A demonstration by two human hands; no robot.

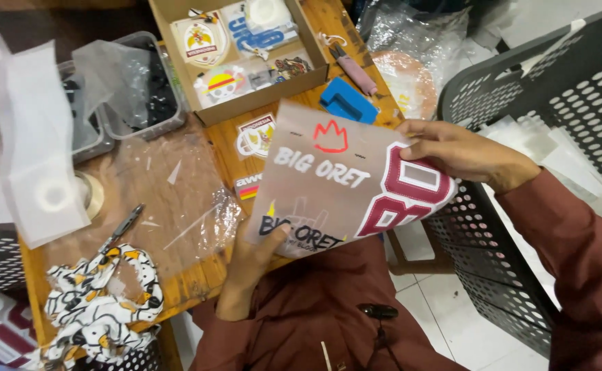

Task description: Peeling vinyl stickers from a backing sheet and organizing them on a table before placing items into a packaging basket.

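Wooden tabletop (198,275) cluttered with stickers fills the space beyond your fingers, with white floor tiles below and one dark perforated basket (521,89) behind your right knuckles. Your left hand (249,264) pinches the lower edge of one translucent sticker sheet (335,182), thumb on top. Your right hand (452,148) pinches its upper right corner, fingers pressed together.

My view is evenly lit, bright and soft, with no hard shadows. Glare whitens the clear plastic bags (411,41) at the wooden table's (198,278) far right corner and the white sheet (33,158) at its left edge. Edges bow slightly; the printed film (342,182) looks mildly soft.
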